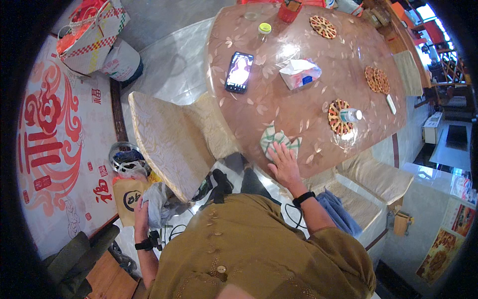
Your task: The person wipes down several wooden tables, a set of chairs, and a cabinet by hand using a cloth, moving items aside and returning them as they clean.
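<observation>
My right hand [285, 164] lies flat on a white and green checked cloth [273, 138] at the near edge of the brown table [239, 112]. Its fingers are stretched out and pressed on the cloth, not wrapped round it. Low at my left side hangs my left hand [141, 213], beside a grey plastic bag [162, 202] and a brown paper bag [127, 199]. The fingers of that hand are mostly hidden, so whether it grips the plastic bag does not show.
On the table are a lit phone [239, 72], a tissue pack [300, 74], a yellow-capped bottle [264, 30], a white-capped bottle [351, 115] and several round trivets [322, 27]. Cloth-covered chairs [172, 142] stand left and right. Blue fabric [337, 212] lies on the right chair.
</observation>
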